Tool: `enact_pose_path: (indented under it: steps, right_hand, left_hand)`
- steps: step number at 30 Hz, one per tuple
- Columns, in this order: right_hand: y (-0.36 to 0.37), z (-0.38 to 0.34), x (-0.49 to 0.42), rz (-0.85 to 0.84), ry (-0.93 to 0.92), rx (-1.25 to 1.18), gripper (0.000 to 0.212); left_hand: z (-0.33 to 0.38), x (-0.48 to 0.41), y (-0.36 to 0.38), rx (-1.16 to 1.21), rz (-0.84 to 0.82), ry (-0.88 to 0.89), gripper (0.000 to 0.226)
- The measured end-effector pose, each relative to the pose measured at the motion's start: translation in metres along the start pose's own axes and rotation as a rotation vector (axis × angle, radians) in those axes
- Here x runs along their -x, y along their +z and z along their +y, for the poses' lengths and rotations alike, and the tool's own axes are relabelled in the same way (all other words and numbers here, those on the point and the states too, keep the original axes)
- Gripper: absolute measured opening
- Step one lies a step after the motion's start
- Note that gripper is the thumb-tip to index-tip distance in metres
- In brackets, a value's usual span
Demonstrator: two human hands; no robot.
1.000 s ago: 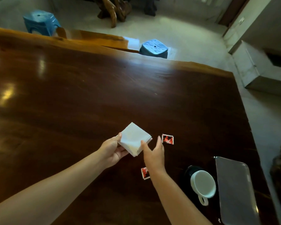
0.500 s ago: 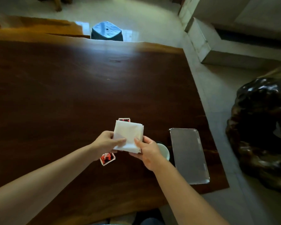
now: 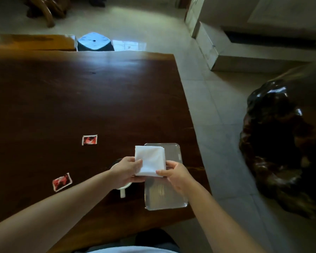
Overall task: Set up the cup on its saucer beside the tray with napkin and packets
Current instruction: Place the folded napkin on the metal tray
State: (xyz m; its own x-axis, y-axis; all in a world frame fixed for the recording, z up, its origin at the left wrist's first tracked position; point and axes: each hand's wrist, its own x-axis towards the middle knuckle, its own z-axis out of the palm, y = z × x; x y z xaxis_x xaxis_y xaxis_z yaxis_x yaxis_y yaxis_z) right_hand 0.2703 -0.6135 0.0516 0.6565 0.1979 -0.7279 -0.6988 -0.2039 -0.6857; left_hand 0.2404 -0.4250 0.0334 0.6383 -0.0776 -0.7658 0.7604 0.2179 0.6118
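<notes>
Napkin (image 3: 150, 160) work was under way: I pinched the folded white square between my left hand (image 3: 127, 168) and right hand (image 3: 173, 173), above the far end of the steel tray (image 3: 164, 199). Both red packets (image 3: 89, 140) (image 3: 62, 182) lay loose on the dark table (image 3: 80, 97). My left wrist hid most of the cup (image 3: 123, 189), so I couldn't judge its saucer.

The room is dim, with soft daylight from the far side leaving a pale sheen on the floor (image 3: 135, 24) and a broad glare across the dark table (image 3: 117, 79). The napkin (image 3: 150, 160) is the brightest thing, nearly washed out. Straight lines bow towards the edges, and the whole view is slightly soft.
</notes>
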Motion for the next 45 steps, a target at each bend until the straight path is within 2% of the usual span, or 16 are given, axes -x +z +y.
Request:
enact_pose_path:
  steps: [4, 9, 14, 19, 22, 36, 41, 45]
  right_hand:
    - [-0.043, 0.002, -0.008, 0.031, 0.035, 0.013, 0.047]
    - [-0.069, 0.006, -0.035, 0.032, 0.046, 0.024, 0.040]
    - [-0.076, 0.016, -0.073, 0.001, 0.059, 0.108, 0.034]
    - [-0.078, 0.023, -0.104, 0.065, 0.017, 0.156, 0.030]
    - [-0.078, 0.027, -0.116, 0.108, 0.000, 0.217, 0.035]
    - [-0.080, 0.035, -0.141, 0.180, -0.040, 0.374, 0.035]
    - [-0.082, 0.035, -0.143, 0.193, -0.042, 0.454, 0.037]
    - [-0.084, 0.022, -0.138, 0.255, -0.041, 0.601, 0.048]
  left_hand:
    - [-0.002, -0.014, 0.035, 0.076, -0.026, -0.045, 0.013]
    - [-0.003, -0.040, 0.053, 0.055, 0.008, -0.043, 0.029]
    - [-0.013, -0.078, 0.054, -0.157, 0.166, -0.021, 0.041]
    - [-0.023, -0.111, 0.057, -0.380, 0.377, 0.080, 0.034]
    - [-0.026, -0.121, 0.058, -0.489, 0.441, 0.119, 0.030]
    - [-0.033, -0.142, 0.066, -0.652, 0.503, 0.245, 0.036]
    - [-0.033, -0.140, 0.067, -0.675, 0.510, 0.210, 0.034]
    - [-0.023, -0.129, 0.060, -0.727, 0.474, 0.123, 0.033]
